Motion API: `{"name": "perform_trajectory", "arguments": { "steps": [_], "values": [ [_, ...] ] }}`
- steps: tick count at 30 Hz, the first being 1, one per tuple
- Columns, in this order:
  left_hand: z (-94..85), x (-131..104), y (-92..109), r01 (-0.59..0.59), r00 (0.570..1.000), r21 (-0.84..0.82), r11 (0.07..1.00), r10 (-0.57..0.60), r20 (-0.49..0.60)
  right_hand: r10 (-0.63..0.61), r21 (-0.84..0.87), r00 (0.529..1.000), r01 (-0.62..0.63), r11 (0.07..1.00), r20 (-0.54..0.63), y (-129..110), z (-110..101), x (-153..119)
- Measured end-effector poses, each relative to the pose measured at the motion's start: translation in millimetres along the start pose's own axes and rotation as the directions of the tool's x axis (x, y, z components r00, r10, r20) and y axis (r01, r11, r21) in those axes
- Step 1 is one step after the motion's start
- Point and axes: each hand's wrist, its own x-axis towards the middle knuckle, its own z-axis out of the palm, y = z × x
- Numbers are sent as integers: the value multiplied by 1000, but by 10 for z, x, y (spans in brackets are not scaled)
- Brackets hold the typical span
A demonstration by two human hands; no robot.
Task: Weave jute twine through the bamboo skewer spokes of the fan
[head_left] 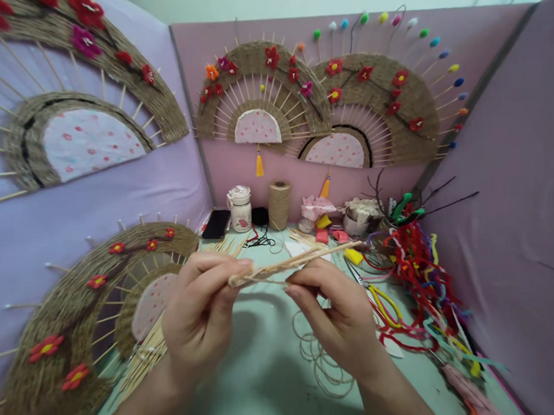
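Observation:
Above the table, my left hand (pixel 198 309) is closed round the near end of a few thin wooden sticks (pixel 297 259), with thumb and forefinger pinching them. Twine appears wrapped round that end. The sticks slant up to the right, passing just above my right hand (pixel 340 315). Between thumb and forefinger, my right hand pinches a strand of twine (pixel 267 282), which runs taut to the sticks. Loose loops of twine (pixel 321 360) lie on the table below. My left palm and fingers hide part of the stick ends.
A bundle of bamboo sticks (pixel 143 356) lies left, beside a flowered twine fan (pixel 81 302). At the back stand a white bottle (pixel 240 210) and a twine spool (pixel 279 204). Yellow-handled scissors (pixel 386 307), tangled pipe cleaners (pixel 419 260) and a pink glue gun (pixel 476 395) lie right.

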Motion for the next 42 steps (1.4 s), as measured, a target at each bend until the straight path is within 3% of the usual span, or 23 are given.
{"name": "perform_trajectory", "arguments": {
  "steps": [5,14,19,23,27,33,42],
  "values": [
    [20,87,24,-12,997,-65,998,7,-73,72,-64,996,-75,995,-54,32,-66,-52],
    [45,182,114,156,983,-229,961,-128,131,203,-103,963,-224,969,-180,31,-158,-56],
    [272,364,114,177,963,-265,948,-111,245,316,-17,915,-331,944,-252,171,-199,14],
    [515,478,73,185,968,-228,956,-137,211,369,35,889,-374,927,-271,308,-256,69],
    [689,626,-12,192,959,-185,964,-144,242,400,101,876,-388,916,-268,414,-347,97],
    [799,825,-78,266,918,-131,955,-210,336,423,177,856,-386,905,-295,455,-553,113],
    [879,767,44,277,897,-107,955,-217,386,317,111,814,-302,947,-486,480,-800,62]
  ]
}}
